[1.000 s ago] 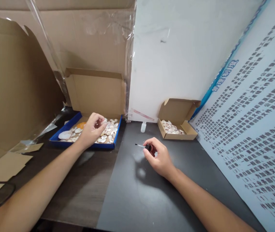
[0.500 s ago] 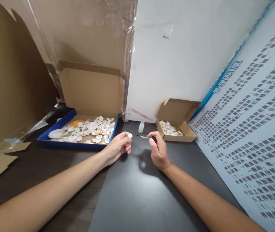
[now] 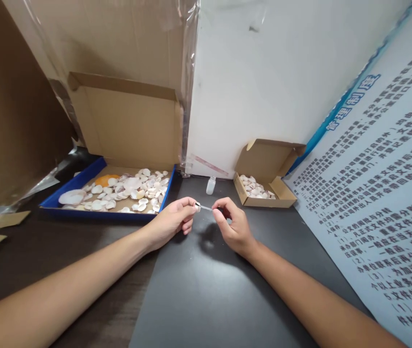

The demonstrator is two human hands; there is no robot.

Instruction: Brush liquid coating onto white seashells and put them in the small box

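between hands [image 3: 172, 217] [image 3: 235, 228], brush [image 3: 206, 208], small shell [image 3: 198, 208]

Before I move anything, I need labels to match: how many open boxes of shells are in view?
2: the larger blue-sided box left of the small bottle, and the smaller brown box right of it. No third shows; others may lie outside the view.

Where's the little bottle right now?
In the head view, the little bottle is just right of the middle, standing on the dark table beyond the right hand, left of the small shell box.
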